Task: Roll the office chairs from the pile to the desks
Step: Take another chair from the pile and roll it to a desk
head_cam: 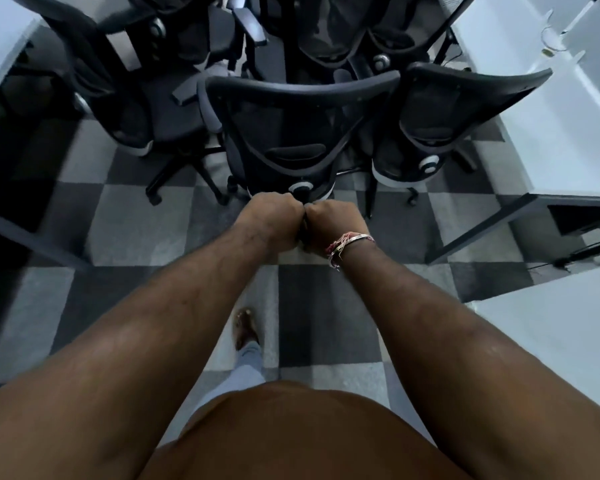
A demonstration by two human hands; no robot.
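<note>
A checkered grey carpet (125, 223) runs down an aisle between white desks, one desk (548, 109) on the right and another (0, 39) at the far left. In the head view, the only one, a pile of black mesh chairs fills the top of the aisle, packed close with arms and bases interlocked. The nearest chair (291, 133) stands at the front of the pile with its back to the person, and a second chair (444, 123) sits just beside it on the right, the two backrests almost touching. Both arms reach forward and the fists meet low, in front of the chair's base. The left hand (271, 216) and right hand (336, 220) are curled tight around something dark between them, but what it is cannot be told; it may be a part of the chair or something separate. A thread band (347, 242) circles the right wrist. One foot (246, 329) is forward on the carpet. The likely trouble is snagging: a pull on the front chair could catch its casters or arms on the neighbours and drag or tip them, or the base could roll onto the foot.
</note>
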